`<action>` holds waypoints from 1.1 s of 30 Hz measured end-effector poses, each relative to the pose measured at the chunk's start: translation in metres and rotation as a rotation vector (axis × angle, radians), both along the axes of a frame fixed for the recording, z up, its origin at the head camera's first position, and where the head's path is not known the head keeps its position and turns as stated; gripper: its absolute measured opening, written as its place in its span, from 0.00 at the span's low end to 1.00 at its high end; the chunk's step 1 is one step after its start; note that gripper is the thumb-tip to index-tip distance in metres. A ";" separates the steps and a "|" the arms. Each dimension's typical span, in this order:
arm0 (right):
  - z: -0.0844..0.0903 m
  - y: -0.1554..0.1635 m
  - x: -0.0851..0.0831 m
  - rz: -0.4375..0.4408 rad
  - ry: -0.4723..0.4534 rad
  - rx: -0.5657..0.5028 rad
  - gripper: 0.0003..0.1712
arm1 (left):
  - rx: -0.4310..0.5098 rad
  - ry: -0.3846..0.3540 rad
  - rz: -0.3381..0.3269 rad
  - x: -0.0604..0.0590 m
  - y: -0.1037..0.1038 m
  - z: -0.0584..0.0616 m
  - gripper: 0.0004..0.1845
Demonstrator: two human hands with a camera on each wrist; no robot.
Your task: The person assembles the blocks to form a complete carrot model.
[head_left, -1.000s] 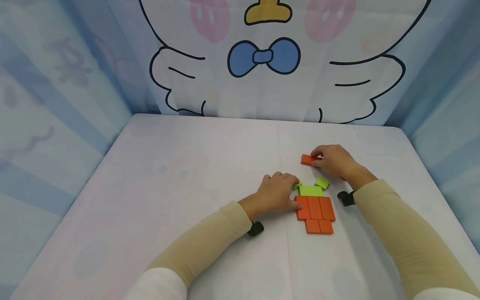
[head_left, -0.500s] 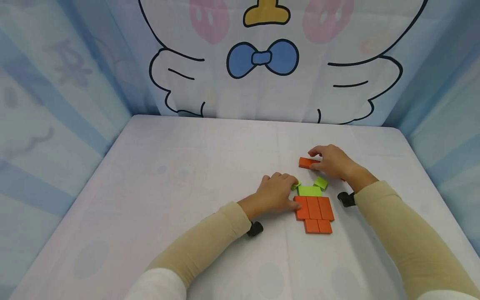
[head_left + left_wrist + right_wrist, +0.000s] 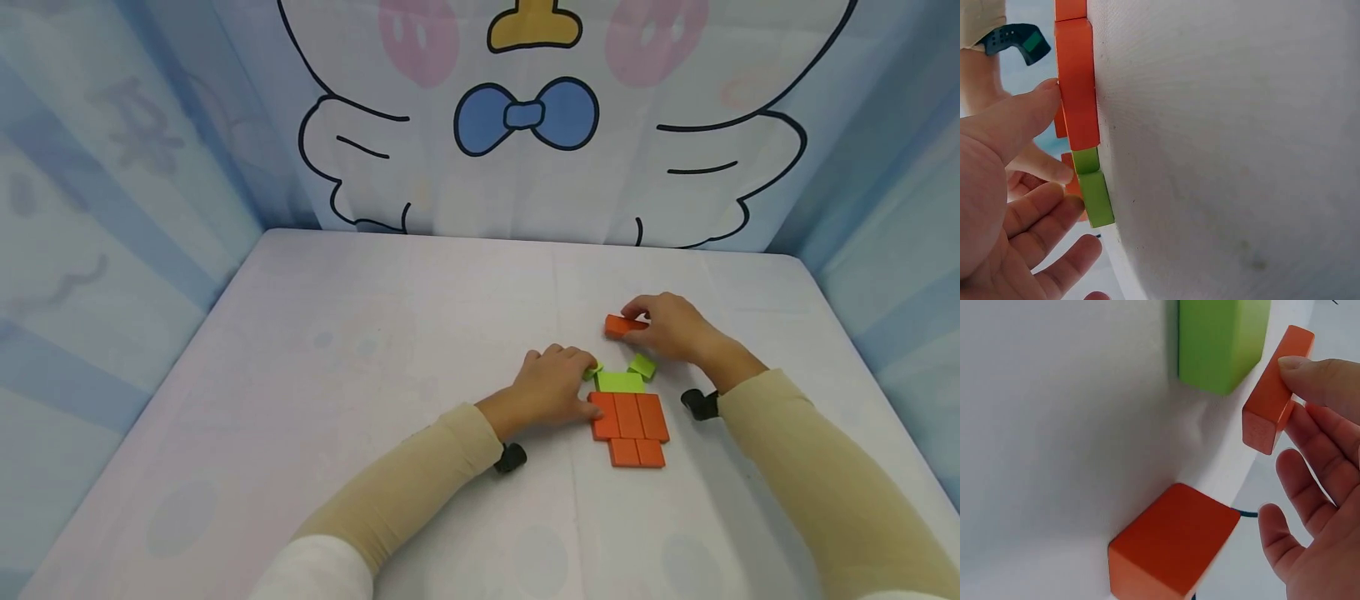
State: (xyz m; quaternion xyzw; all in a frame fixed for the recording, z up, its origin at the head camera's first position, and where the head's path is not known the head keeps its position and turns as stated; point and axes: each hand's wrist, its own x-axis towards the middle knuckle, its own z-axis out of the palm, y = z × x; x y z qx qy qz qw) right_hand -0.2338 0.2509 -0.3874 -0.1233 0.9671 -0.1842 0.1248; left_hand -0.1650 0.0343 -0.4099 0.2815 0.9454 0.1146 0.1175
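Observation:
A flat figure of orange blocks (image 3: pixel 630 417) lies on the white table (image 3: pixel 375 375), with a green block (image 3: pixel 620 382) above it and a small tilted green block (image 3: pixel 642 365) beside that. My left hand (image 3: pixel 558 385) rests against the figure's left side. Its thumb (image 3: pixel 1022 119) touches an orange block (image 3: pixel 1077 94), and its fingers (image 3: pixel 1041 219) lie by a small green block (image 3: pixel 1094 190). My right hand (image 3: pixel 637 322) pinches a loose orange block (image 3: pixel 619 325) behind the figure; that block (image 3: pixel 1275 390) is tilted, clear of the cloth. Another orange block (image 3: pixel 1172 550) lies under that hand.
Blue cloth walls close in the left (image 3: pixel 112 208) and right (image 3: pixel 885 208) sides, and a cartoon backdrop (image 3: pixel 525 125) stands along the table's far edge. A black wrist strap (image 3: pixel 510 457) sits on the left arm and another strap (image 3: pixel 701 404) on the right.
My right hand has shifted the loose orange block slightly to the right and tipped it. The left hand and the block figure have stayed put.

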 end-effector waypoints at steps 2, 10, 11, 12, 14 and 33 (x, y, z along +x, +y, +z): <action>0.004 0.003 0.005 0.004 0.005 -0.002 0.24 | -0.003 0.001 0.002 0.000 0.001 0.000 0.35; 0.022 0.014 0.035 0.054 0.032 -0.004 0.23 | 0.004 0.006 0.001 0.000 0.002 0.003 0.35; 0.024 0.015 0.040 0.060 0.037 -0.003 0.23 | 0.006 0.006 0.001 0.001 0.002 0.003 0.35; 0.025 0.016 0.044 0.065 0.043 0.001 0.23 | 0.009 0.006 0.001 0.001 0.002 0.003 0.35; 0.027 0.018 0.053 0.072 0.051 0.009 0.22 | 0.013 0.006 0.003 0.001 0.002 0.004 0.35; 0.018 0.020 0.127 0.123 0.089 -0.024 0.19 | 0.006 0.012 0.003 0.002 0.002 0.002 0.36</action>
